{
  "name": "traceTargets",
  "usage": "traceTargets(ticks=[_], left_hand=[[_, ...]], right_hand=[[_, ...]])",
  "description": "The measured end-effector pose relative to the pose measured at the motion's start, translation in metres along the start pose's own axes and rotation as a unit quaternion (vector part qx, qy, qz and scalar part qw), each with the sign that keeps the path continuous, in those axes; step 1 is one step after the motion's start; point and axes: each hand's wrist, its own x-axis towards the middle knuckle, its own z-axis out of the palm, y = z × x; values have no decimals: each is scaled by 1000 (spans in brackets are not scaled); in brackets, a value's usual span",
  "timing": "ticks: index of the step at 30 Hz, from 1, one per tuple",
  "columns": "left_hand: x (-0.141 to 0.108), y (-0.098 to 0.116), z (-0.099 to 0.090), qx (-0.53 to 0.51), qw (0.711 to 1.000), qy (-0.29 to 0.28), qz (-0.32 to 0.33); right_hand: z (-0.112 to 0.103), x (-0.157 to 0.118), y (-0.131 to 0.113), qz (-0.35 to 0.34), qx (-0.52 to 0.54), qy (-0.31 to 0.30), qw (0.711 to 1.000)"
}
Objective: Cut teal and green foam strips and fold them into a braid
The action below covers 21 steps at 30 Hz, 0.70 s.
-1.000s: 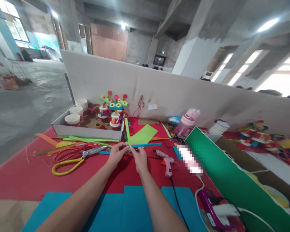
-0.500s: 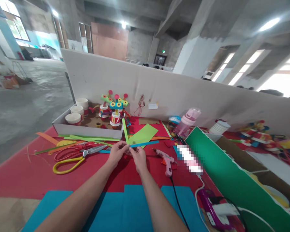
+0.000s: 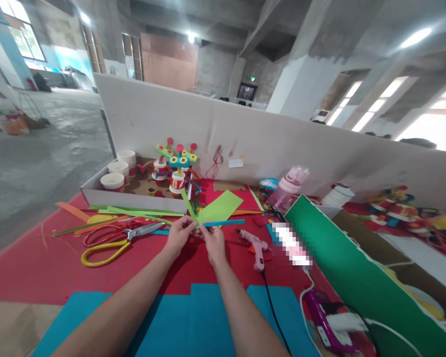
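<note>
My left hand (image 3: 181, 233) and my right hand (image 3: 212, 239) meet over the red table covering, fingertips pinched together. Between them they grip two narrow paper strips joined at one end. The green paper strip (image 3: 188, 203) points up and away to the left. Out to the right runs the blue paper strip (image 3: 228, 222). The joint is mostly covered by my fingers. Just behind my hands lies a flat green paper sheet (image 3: 223, 204). Scissors (image 3: 128, 237) with red and yellow handles rest left of my left hand. To the right sits a pink glue gun (image 3: 258, 248).
A shallow white box (image 3: 137, 202) at the back left holds paper cups (image 3: 113, 182) and cup figures (image 3: 178, 181). Blue sheets (image 3: 208, 317) lie under my forearms. On the right stand a green box (image 3: 353, 277), a pink bottle (image 3: 287, 187) and a purple power strip (image 3: 327, 320) with cables.
The green strip has tipped further left, from nearly upright to slanted. The blue strip's outer end has dropped slightly. Both hands keep their hold in nearly the same place.
</note>
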Motion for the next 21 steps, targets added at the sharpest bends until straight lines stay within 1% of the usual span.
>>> traceTargets(ticks=[5,9,11,14,17,19,21], left_hand=[[-1,2,1,-17,1000,-4,-12],[-2,5,4,-24,999,-34,-28],[-3,6,5,-21,998,-42,-35],[-4,7,6,-24,998,-30,-40],[-4,8,4,-33,998,-24,-48],[-3,9,2,-37,998,-18,-46],[-2,9,0,-35,999,-10,-40]], right_hand=[[1,-1,-5,9,-10,-6,1000],[1,-1,-5,-26,-2,23,999],[1,-1,-4,-36,8,24,999],[1,-1,-2,-40,8,14,999],[0,-1,-4,-34,7,-15,999],[0,1,-6,-19,26,-30,999],[-1,2,-7,3,53,-28,998]])
